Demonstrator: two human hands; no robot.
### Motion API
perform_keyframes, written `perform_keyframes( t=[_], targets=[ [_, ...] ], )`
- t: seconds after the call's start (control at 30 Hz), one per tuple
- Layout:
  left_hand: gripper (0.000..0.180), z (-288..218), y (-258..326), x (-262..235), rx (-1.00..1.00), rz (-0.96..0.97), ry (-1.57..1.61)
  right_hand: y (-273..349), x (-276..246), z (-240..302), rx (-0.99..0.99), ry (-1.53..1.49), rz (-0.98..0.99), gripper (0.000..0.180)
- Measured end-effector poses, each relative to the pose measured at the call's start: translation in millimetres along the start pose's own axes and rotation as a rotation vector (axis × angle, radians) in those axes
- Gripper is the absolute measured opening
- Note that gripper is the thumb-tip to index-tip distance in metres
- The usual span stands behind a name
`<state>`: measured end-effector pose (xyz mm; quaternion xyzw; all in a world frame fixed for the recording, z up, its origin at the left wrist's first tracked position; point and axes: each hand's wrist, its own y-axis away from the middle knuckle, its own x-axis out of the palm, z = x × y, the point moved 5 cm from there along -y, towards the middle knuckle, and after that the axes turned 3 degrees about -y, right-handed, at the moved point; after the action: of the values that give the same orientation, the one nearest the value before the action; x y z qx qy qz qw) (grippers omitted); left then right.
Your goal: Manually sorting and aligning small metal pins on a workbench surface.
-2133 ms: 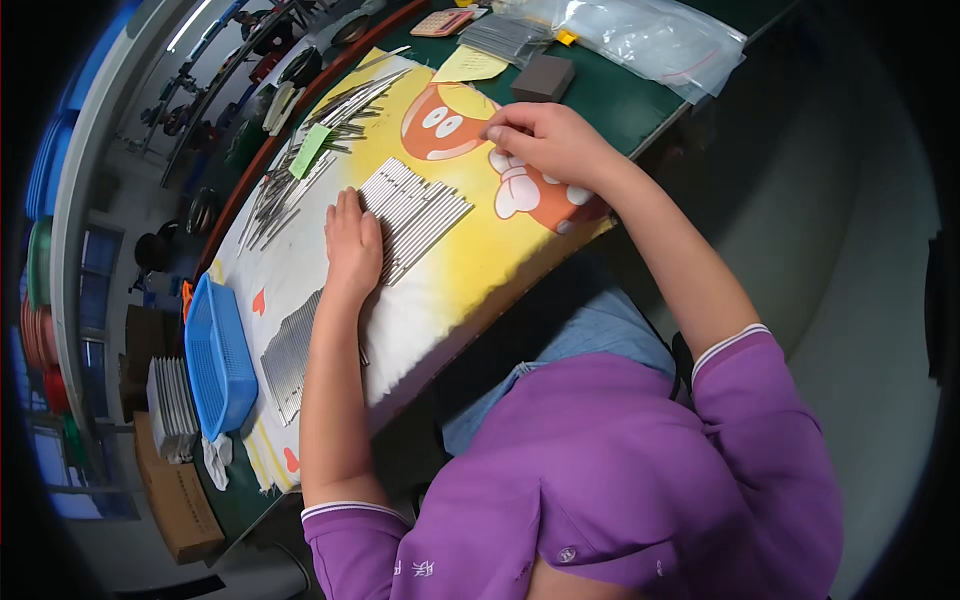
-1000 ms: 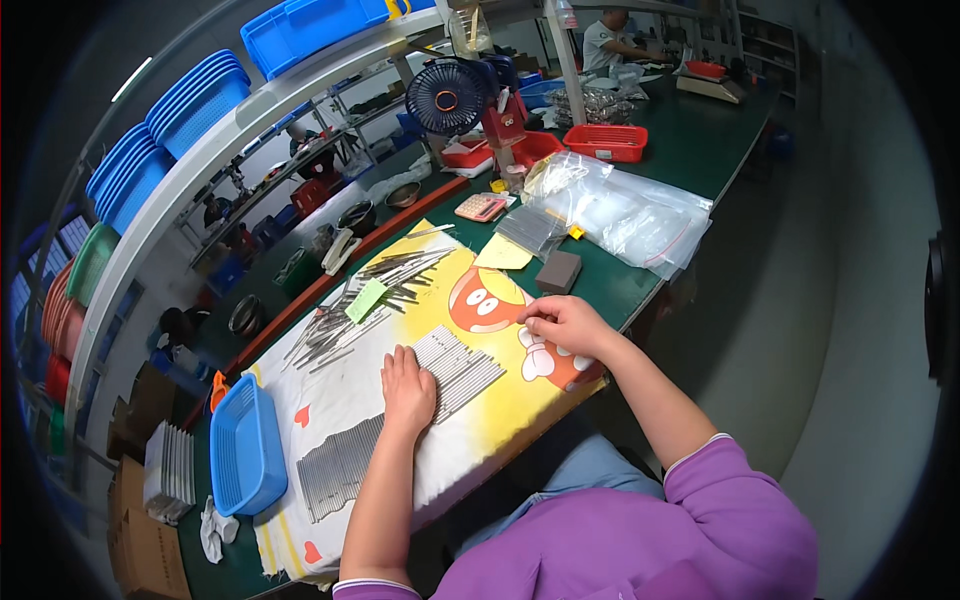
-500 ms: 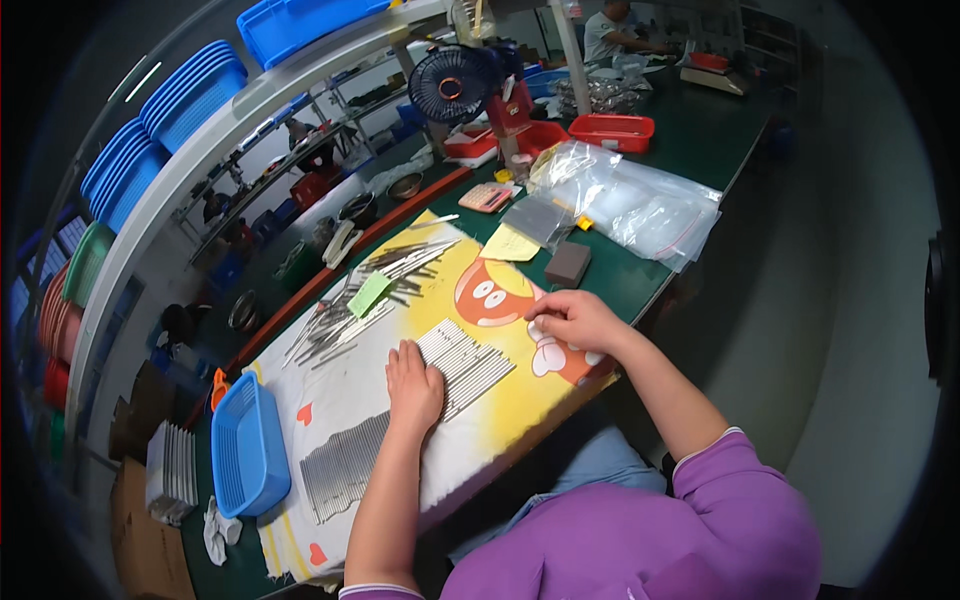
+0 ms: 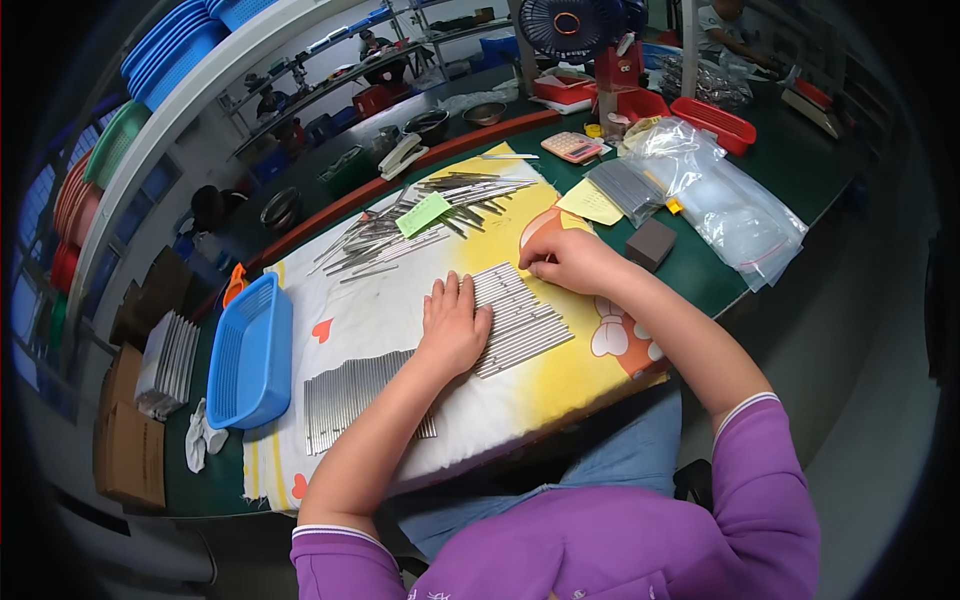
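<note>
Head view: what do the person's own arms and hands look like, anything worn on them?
Both hands, left hand and right hand, are bare: no gloves, rings or watch visible. The forearms are uncovered; purple sleeves with thin white cuff edging are pushed up toward the elbows.

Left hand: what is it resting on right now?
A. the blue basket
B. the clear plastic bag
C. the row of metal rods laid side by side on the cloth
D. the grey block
C: the left hand lies flat, palm down, on the row of rods, apart from the basket, bag and block.
</note>
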<state>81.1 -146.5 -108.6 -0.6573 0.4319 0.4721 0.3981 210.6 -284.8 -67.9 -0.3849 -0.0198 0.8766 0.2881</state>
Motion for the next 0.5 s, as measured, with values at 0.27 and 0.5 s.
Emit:
perform_keyframes(
  t=[0.27,0.5],
  targets=[
    [0.055,25.8,-27.1,0.7,0.135,0.078,-0.044,-53.6,24.8,-13.1,0.054,0.087,0.279,0.016],
    [0.055,27.1,-28.8,1.8,0.169,0.036,0.001,-54.1,22.6,-20.9,0.088,-0.016,0.226,0.015]
  ],
)
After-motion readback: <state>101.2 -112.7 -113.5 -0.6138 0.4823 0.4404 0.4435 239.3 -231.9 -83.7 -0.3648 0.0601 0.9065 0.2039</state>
